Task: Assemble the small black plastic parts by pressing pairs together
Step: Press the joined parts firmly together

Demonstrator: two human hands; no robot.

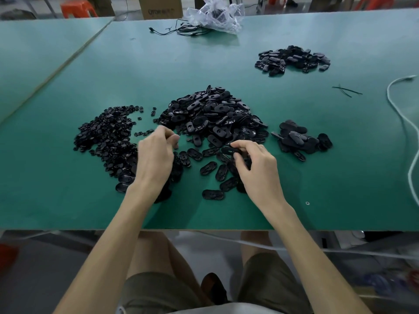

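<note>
Green matting covers the worktop [226, 214], with a second green table [34, 53] against its left edge. Beyond the far edge stand one cardboard box [159, 7] and an orange stool [78, 7].

Black plastic parts lie in four heaps: the left heap [106, 134] of small round pieces, the middle heap [215, 114] of oval shells (the largest), the right heap [301, 139] just beside it, and the far heap [292, 60] well apart toward the far right corner. About a dozen loose shells [208, 168] lie scattered between the hands.

The left hand [155, 159] hovers by the middle heap, fingertips drawn to the thumb — blur hides whether anything sits between them. The right hand [256, 164] pinches one oval shell [230, 150] between thumb and fingers.

One clear plastic bag [215, 14] and black cables [181, 31] lie at the far edge — one white cord [401, 123] runs along the right edge.
</note>
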